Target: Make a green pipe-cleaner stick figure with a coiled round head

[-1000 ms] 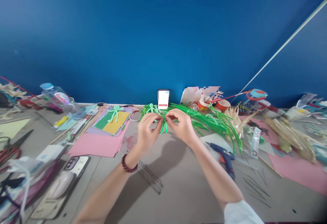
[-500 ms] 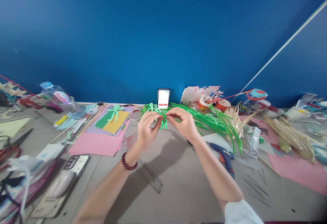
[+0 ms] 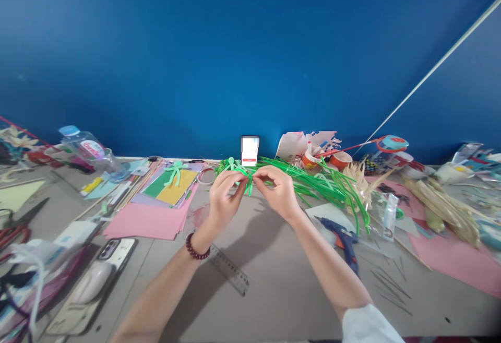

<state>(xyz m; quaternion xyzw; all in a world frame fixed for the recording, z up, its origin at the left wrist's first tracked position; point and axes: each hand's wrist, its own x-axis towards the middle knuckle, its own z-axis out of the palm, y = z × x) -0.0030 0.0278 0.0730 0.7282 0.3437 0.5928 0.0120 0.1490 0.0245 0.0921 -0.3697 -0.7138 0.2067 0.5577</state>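
My left hand [image 3: 224, 200] and my right hand [image 3: 277, 192] are raised over the middle of the table, fingertips pinching a small bent green pipe cleaner [image 3: 248, 183] between them. A dark red bead bracelet [image 3: 195, 250] is on my left wrist. Just behind my hands lies a long bundle of green pipe cleaners [image 3: 321, 184], and a finished light green pipe-cleaner figure [image 3: 175, 172] rests on a yellow sheet to the left.
A clear ruler [image 3: 229, 269] lies under my left forearm, a blue glue gun [image 3: 344, 239] right of my right arm. Pink paper [image 3: 146, 221], a phone [image 3: 114, 249], scissors [image 3: 19, 224] and a water bottle [image 3: 89, 150] are left. Dried husks [image 3: 442, 204] and cups [image 3: 327, 160] are right.
Both hands have lifted slightly and drawn closer together, working the green pipe cleaner; the dangling end is shorter now. Nothing else on the table has moved.
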